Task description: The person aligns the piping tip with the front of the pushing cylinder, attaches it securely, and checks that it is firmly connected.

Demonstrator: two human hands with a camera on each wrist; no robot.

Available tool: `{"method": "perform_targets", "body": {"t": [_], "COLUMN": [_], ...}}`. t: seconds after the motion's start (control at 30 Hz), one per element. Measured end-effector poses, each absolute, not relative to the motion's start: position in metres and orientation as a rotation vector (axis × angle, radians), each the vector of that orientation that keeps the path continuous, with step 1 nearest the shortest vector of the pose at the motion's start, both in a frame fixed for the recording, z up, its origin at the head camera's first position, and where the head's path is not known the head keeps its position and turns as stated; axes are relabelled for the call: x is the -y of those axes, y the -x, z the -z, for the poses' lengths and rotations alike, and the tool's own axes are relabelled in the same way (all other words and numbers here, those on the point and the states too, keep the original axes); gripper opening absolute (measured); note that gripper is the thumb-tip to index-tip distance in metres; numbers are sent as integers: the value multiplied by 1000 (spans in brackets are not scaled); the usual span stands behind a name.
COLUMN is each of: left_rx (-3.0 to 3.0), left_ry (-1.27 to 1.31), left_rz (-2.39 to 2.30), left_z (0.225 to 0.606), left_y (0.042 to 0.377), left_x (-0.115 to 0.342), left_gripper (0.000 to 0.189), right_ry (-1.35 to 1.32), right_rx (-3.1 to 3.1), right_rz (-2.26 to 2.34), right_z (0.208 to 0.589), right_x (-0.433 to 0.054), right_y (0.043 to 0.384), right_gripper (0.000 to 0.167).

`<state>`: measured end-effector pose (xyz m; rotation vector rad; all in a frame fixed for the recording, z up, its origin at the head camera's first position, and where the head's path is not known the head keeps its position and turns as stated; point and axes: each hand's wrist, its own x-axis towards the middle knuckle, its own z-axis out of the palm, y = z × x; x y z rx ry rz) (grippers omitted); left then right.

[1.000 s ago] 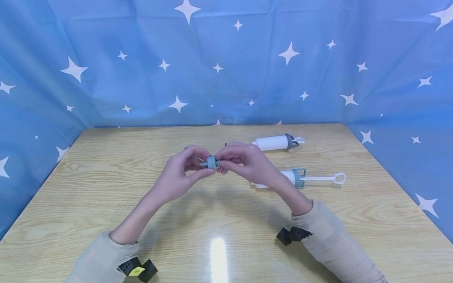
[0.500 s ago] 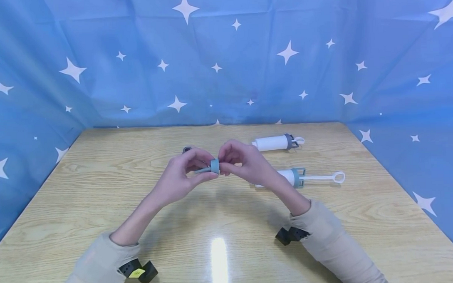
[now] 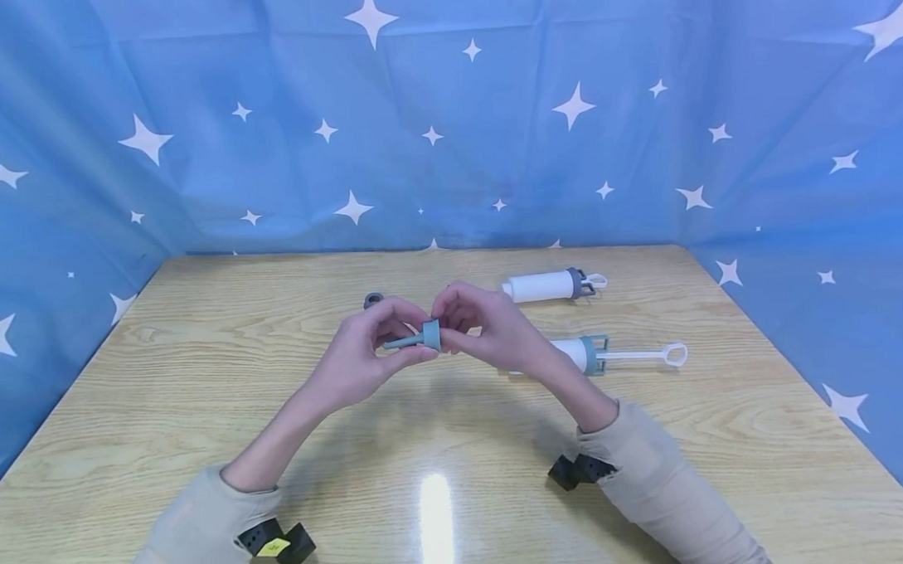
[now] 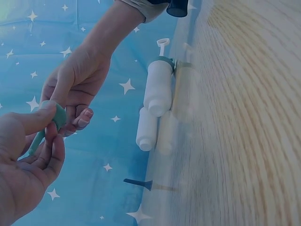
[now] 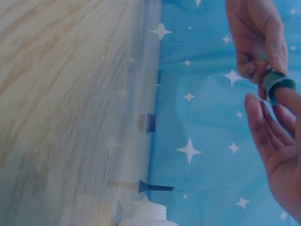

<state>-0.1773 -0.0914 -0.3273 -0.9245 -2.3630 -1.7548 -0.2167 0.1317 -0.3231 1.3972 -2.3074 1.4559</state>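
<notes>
A teal nozzle (image 3: 430,335) with a cup-shaped base and a thin spout is held up over the table between both hands. My left hand (image 3: 357,352) pinches its base, with the spout pointing left into the palm. From the other side my right hand (image 3: 483,326) holds the rim. In the right wrist view, one right-hand digit reaches into the open mouth of the teal nozzle (image 5: 270,84), while the other fingers lie just beneath it. A white syringe (image 3: 571,352) with a teal collar and pulled-out plunger lies behind the right wrist, partly covered by it.
A second white syringe (image 3: 540,286) with a grey collar lies farther back. A dark grey ring (image 3: 373,300) sits beyond the left hand. In the left wrist view a dark nozzle (image 4: 139,183) stands on the wooden table (image 3: 272,288). Behind hangs a blue star-patterned curtain (image 3: 291,171).
The teal nozzle has shifted slightly right and down, and more of its spout shows. The left hand has moved slightly down and right, uncovering the dark ring.
</notes>
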Motion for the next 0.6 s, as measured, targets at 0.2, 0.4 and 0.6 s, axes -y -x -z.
{"method": "perform_targets", "body": {"t": [0.2, 0.4, 0.6], "left_rx": [2351, 2353, 2341], "left_ry": [934, 902, 900], "left_rz": [1831, 1847, 1861], "left_z": [327, 326, 326], "left_y": [176, 174, 173], "left_x": [91, 90, 88], "left_gripper": [27, 27, 26], "right_ry": [-1397, -1426, -1378], "right_rx": [2337, 2376, 2424], "right_rz": [-1458, -1501, -1505], "right_z": [324, 324, 323], "right_x": [-131, -131, -131], "right_y": [216, 216, 215], "right_gripper": [17, 15, 12]}}
